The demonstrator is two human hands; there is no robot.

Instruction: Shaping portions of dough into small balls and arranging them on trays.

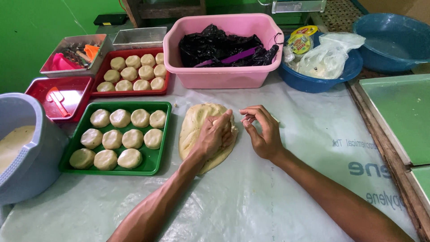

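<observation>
Both forearms come up from the bottom edge of the head view and meet over a tabletop (pixel 251 197) covered in clear plastic sheeting. On it lies a large slab of pale dough (pixel 197 125), just right of a green tray. The left hand (pixel 216 134) rests on top of the slab with its fingers curled and pinching a bit of dough at the upper right edge — it is closed on the dough, not lying flat. The right hand (pixel 263 131) sits just beside the slab, palm toward it, fingers bent with thumb and fingertips drawn together; whether it grips a small piece of dough I cannot tell.

Left of the slab, the green tray (pixel 156 165) carries eleven flattened dough rounds (pixel 112 140) in rows. Behind it a red tray (pixel 130 92) holds more rounds of the same kind, and a second red tray (pixel 76 87) to its left holds a red scraper (pixel 57 99). A grey bucket (pixel 31 166) with pale batter stands at the far left. Behind the slab is a pink tub (pixel 219 74) with black plastic bags (pixel 224 47) inside — to its right, a blue basin (pixel 313 83) with a clear bag (pixel 329 56), and another blue basin (pixel 394 42) behind.
</observation>
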